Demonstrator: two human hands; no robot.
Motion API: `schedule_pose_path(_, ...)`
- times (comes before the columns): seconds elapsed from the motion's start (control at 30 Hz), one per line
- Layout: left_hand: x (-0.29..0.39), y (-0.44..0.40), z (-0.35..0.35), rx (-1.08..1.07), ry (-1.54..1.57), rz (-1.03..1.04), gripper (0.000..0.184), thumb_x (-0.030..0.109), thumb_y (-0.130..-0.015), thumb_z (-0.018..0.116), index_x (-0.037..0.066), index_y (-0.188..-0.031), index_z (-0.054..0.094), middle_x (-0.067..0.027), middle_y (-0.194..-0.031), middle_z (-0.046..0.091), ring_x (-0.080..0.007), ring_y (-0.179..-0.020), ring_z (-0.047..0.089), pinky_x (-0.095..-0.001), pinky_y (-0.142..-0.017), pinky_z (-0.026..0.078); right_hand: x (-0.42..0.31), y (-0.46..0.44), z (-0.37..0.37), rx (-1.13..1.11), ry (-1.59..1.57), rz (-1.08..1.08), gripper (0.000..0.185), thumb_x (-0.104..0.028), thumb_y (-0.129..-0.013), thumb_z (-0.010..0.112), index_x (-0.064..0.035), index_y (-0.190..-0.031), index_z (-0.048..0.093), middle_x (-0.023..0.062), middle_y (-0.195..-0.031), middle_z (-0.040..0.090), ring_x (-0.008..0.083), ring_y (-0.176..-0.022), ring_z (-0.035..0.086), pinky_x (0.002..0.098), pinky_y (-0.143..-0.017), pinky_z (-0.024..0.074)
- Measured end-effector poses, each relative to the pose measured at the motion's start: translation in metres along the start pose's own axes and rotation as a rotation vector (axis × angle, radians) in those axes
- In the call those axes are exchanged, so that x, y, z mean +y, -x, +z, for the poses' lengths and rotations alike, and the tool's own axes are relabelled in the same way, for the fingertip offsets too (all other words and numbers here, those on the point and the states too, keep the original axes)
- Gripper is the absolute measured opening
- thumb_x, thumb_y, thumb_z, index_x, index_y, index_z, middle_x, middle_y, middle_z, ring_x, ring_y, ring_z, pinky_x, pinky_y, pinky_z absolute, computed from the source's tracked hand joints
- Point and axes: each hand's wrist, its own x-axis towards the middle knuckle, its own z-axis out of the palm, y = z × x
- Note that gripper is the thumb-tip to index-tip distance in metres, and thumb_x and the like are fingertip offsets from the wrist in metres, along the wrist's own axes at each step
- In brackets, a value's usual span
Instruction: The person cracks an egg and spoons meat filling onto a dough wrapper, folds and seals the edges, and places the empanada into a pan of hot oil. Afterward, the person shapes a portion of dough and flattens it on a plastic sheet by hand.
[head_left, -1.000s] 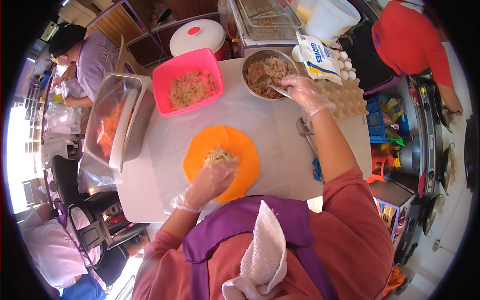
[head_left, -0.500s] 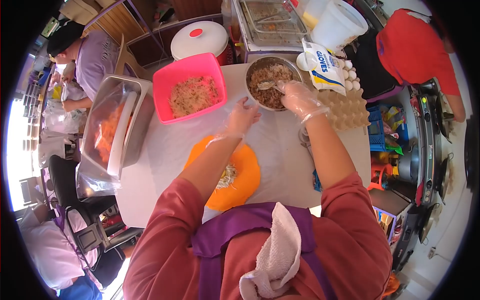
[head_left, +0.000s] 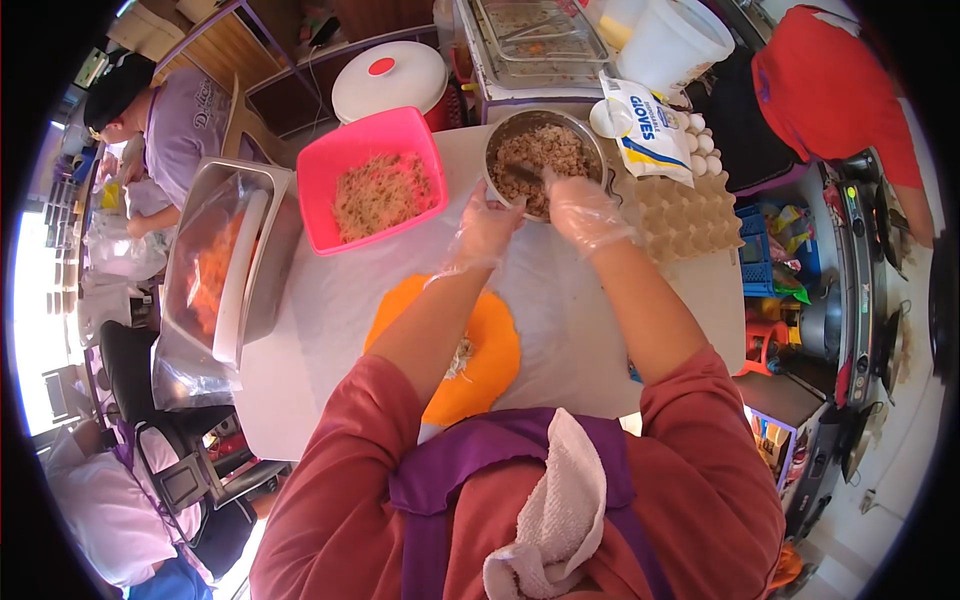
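My right hand [head_left: 583, 212], in a clear plastic glove, is closed on a spoon [head_left: 524, 173] whose bowl lies in the brown minced filling [head_left: 552, 148]. The filling is in a round metal bowl [head_left: 497, 131]. At the bowl's lower left rim is my left hand [head_left: 487, 228], also gloved, with its fingers closed against the rim. Below my left forearm lies a flat orange wrapper [head_left: 492, 345] with pale shreds [head_left: 460, 357] on it, partly hidden by the arm. A pink tub [head_left: 318, 190] of shredded filling stands left of the bowl.
A metal pan [head_left: 283, 200] with bagged orange food stands at the left. An egg tray [head_left: 690, 215] and a gloves packet [head_left: 645, 130] lie right of the bowl. Behind is a white-lidded pot [head_left: 390, 85]. Other people are at the upper left, lower left and upper right.
My left hand has gone from the shreds on the wrapper up to the metal bowl's rim. My right hand has shifted down and the spoon has moved within the filling.
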Motion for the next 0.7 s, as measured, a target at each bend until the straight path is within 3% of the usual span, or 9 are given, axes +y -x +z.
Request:
schedule_pose_path(0.17,-0.006,-0.003,0.0,-0.001,-0.039,0.014,0.07,-0.005,-0.077,0.068,0.001,-0.138,0.035,-0.0082,-0.078,0.057,-0.0153,-0.063,0.061,-0.0264,-0.057,0.055,0.008,-0.003,-0.004,-0.068,0.033,-0.043,0.037,-0.023,-0.098,0.034,-0.0012,-0.1,0.063,0.0215,-0.094,0.065,0.0381,-0.091,0.063,0.0487,-0.077,0.0503)
schedule_pose_path(0.23,-0.008,-0.003,0.0,0.024,-0.04,0.014,0.071,-0.005,-0.077,0.068,0.001,-0.139,0.033,-0.0085,-0.078,0.057,-0.0154,-0.062,0.061,-0.0263,-0.056,0.055,0.011,-0.005,-0.004,0.069,-0.063,-0.011,0.035,-0.022,-0.098,0.034,-0.0017,-0.1,0.063,0.021,-0.093,0.065,0.0376,-0.091,0.064,0.0484,-0.077,0.0507)
schedule_pose_path(0.33,-0.007,-0.002,0.001,-0.013,-0.043,0.011,0.073,-0.005,-0.078,0.068,0.001,-0.141,0.032,-0.0088,-0.079,0.057,-0.0158,-0.063,0.061,-0.0266,-0.056,0.055,0.004,-0.004,0.009,-0.005,-0.003,-0.035,0.033,-0.021,-0.097,0.036,-0.0017,-0.098,0.063,0.0206,-0.093,0.065,0.0378,-0.09,0.064,0.0486,-0.077,0.0505)
schedule_pose_path(0.4,-0.003,0.001,0.002,0.008,0.024,0.009,0.068,-0.007,-0.075,0.069,0.0,-0.135,0.038,-0.0066,-0.076,0.054,-0.0143,-0.059,0.058,-0.0271,-0.05,0.05,0.001,0.007,0.011,-0.019,0.01,-0.04,0.032,-0.02,-0.097,0.036,-0.0016,-0.098,0.063,0.0208,-0.092,0.065,0.038,-0.09,0.063,0.0488,-0.076,0.0503)
schedule_pose_path(0.53,0.001,0.004,-0.001,-0.014,-0.061,0.078,0.063,-0.006,-0.076,0.069,0.001,-0.132,0.041,-0.007,-0.076,0.057,-0.014,-0.059,0.059,-0.0274,-0.05,0.049,-0.003,0.015,-0.002,-0.055,-0.025,0.03,0.03,-0.017,-0.095,0.037,-0.0011,-0.097,0.063,0.021,-0.093,0.065,0.0383,-0.089,0.063,0.0492,-0.076,0.0499)
schedule_pose_path(0.7,0.015,0.007,-0.004,-0.06,-0.265,0.068,0.053,-0.001,-0.076,0.07,0.002,-0.125,0.049,-0.0062,-0.077,0.062,-0.0124,-0.068,0.062,-0.027,-0.057,0.051,-0.005,0.021,0.015,-0.08,-0.006,-0.045,0.029,-0.015,-0.094,0.037,0.0002,-0.098,0.062,0.0217,-0.094,0.065,0.0388,-0.09,0.063,0.0486,-0.077,0.0497)
